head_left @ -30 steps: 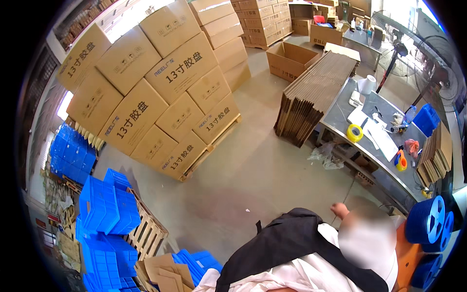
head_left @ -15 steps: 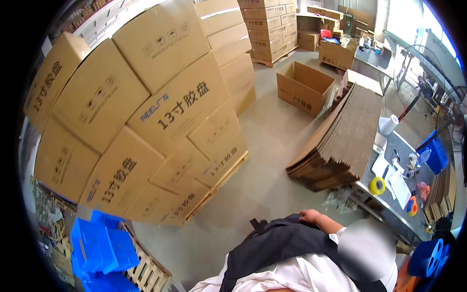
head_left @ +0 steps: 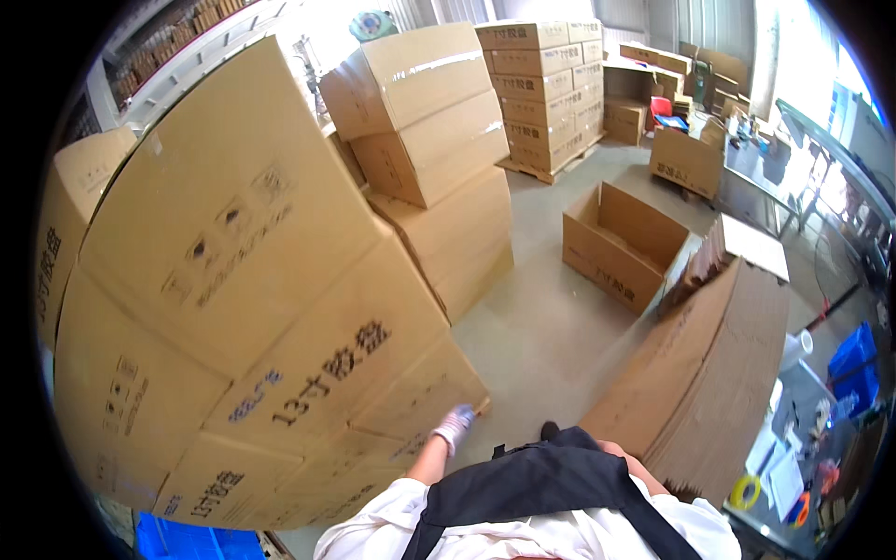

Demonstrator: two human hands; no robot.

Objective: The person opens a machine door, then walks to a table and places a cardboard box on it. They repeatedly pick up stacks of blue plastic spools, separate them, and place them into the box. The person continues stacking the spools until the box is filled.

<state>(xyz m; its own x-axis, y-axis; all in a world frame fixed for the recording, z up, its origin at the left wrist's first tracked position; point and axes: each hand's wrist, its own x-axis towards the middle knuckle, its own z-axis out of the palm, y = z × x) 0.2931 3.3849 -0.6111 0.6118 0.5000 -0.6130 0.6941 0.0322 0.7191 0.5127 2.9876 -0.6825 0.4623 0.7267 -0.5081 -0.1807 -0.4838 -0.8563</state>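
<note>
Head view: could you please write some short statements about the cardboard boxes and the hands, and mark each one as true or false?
1. The left hand is at a lower corner of the stack of large brown cardboard boxes. True.
2. The single brown cardboard box on the grey floor is sealed shut. False: its top is open.
3. A pile of flattened brown cardboard sheets stands on the person's right. True.
4. The blue plastic crates sit on top of the box stack. False: they are low down, at the bottom left edge below the stack.
</note>
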